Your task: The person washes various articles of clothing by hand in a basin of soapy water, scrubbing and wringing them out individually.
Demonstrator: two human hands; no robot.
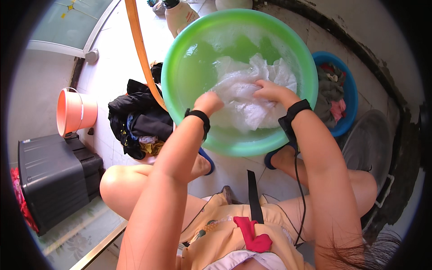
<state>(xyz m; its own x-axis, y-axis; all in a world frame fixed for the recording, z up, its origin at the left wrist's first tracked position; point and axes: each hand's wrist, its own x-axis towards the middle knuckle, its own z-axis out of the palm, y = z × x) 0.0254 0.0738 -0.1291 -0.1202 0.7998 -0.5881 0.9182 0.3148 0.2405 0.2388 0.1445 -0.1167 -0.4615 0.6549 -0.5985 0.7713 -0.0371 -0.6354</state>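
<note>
A large green basin (240, 149) stands in front of me, holding cloudy, foamy water. In it lies a wet white cloth (254, 110), bunched up and partly under the surface; what kind of garment it is cannot be made out. My left hand (209, 102) is closed on the cloth's left edge, its fingertips hidden by the hand. On the other side, my right hand (273, 92) grips the cloth's upper right part, thumb and fingers pressed into a fold. Dark bands circle both wrists.
Left of the basin are piled dark clothes (141, 110), a pink bucket (74, 110) and a dark grey storage box (51, 177). An orange hose (140, 45) reaches the basin's rim. A blue tub (351, 96) of clothes, a grey basin (371, 144) and a white bottle (180, 18) stand nearby.
</note>
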